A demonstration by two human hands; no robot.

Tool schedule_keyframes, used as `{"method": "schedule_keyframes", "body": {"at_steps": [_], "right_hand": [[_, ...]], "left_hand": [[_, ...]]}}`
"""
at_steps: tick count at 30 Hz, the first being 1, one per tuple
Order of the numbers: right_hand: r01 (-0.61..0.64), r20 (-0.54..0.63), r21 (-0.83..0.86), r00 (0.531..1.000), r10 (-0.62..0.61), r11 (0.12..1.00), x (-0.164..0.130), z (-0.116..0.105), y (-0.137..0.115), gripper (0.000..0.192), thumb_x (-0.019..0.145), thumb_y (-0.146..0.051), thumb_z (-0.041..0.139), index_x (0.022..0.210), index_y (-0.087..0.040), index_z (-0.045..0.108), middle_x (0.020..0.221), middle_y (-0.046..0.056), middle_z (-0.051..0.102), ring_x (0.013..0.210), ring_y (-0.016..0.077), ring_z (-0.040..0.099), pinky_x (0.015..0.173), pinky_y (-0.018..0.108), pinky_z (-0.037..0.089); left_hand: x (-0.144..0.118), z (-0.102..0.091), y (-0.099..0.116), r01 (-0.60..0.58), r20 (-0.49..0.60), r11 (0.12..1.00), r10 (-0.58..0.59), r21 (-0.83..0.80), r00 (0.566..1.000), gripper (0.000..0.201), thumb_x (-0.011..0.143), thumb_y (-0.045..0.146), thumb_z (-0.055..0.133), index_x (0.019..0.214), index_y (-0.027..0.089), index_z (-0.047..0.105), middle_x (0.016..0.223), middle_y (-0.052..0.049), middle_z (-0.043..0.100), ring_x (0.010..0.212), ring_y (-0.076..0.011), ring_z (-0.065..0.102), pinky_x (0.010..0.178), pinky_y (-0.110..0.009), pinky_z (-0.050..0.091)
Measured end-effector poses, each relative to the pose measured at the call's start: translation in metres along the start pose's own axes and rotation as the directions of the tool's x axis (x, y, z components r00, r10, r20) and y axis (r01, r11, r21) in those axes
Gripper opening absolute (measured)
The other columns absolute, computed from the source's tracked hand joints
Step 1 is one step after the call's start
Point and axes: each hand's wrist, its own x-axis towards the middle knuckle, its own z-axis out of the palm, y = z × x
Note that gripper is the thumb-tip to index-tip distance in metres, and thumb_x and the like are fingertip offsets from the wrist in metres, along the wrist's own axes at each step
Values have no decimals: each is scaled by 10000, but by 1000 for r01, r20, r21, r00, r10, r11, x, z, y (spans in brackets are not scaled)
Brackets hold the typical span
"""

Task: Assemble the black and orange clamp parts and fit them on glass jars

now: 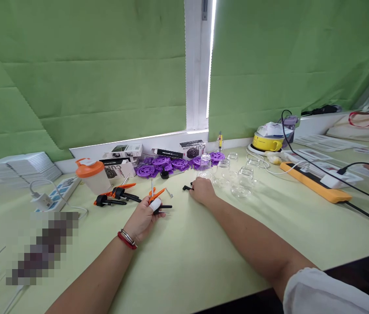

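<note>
Toward the middle of the pale yellow-green worktop, well in from its near edge, held an orange-and-black plastic piece in the left hand, with fingers curled round it and white-wrapped thumb pressed over it. Rested the right hand, fingers bent down, at a small black bent piece farther right; could not tell a firm pinch from a mere touch. Judged the work partway along: had two similar black-and-orange assemblies lying together toward the left edge, perhaps already joined, against one in hand, seemingly unfinished. Saw purple spoked plastic discs heaped loose near the far edge. Found the held piece bright orange and narrow on top, black and slender below, with a silver rod rising beside it.
</note>
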Motion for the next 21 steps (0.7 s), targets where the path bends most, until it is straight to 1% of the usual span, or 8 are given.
{"method": "schedule_keyframes", "body": {"at_steps": [2,4,7,9,11,13,21], "right_hand": [[70,-1,59,998,-70,996,-3,-4,-1,168,781,-275,567,775,-154,684,889,98,617,826,201,564,741,309,356],[204,-14,168,979,-204,965,-7,-9,-3,154,788,-295,584,788,-174,680,898,65,616,819,172,560,751,295,349],[400,-49,286,914,-403,871,-13,-15,-7,122,776,-301,624,785,-189,673,881,28,618,825,151,552,772,298,326],[470,-64,305,878,-475,828,-16,-16,-11,118,765,-306,647,774,-192,674,863,18,620,825,150,545,778,306,311],[507,-73,310,856,-512,804,-18,-17,-15,128,762,-319,656,773,-194,677,855,17,620,816,148,539,780,312,300],[525,-77,307,845,-530,794,-20,-17,-18,139,765,-331,656,772,-194,680,852,19,617,801,146,532,774,315,296],[539,-77,330,833,-547,775,-21,-19,-20,156,771,-335,653,778,-182,682,860,38,616,792,153,523,775,322,300]], "left_hand": [[1,-1,1,-7,-13,1000,7,-8,1000,245,712,219,680,915,176,550,808,-3,550,672,-103,538,601,-258,513],[1,-2,3,-15,-29,1000,14,-22,999,227,725,224,667,912,176,548,826,-6,550,672,-101,544,607,-264,523],[2,-4,5,-26,-45,999,24,-41,999,182,743,234,649,881,170,548,826,-9,544,670,-97,548,610,-264,533],[3,-5,5,-30,-59,999,27,-45,998,164,752,222,638,874,167,543,812,-8,541,660,-94,546,605,-261,536],[3,-6,5,-29,-64,998,26,-47,998,165,762,205,627,895,169,536,806,-7,540,659,-93,545,601,-261,538],[4,-6,4,-25,-59,998,22,-49,998,173,769,193,618,917,171,531,809,-7,542,664,-95,546,603,-261,541],[6,-8,2,-20,-49,999,18,-45,999,139,784,173,591,910,171,532,793,-7,541,645,-98,541,590,-267,544]]}}
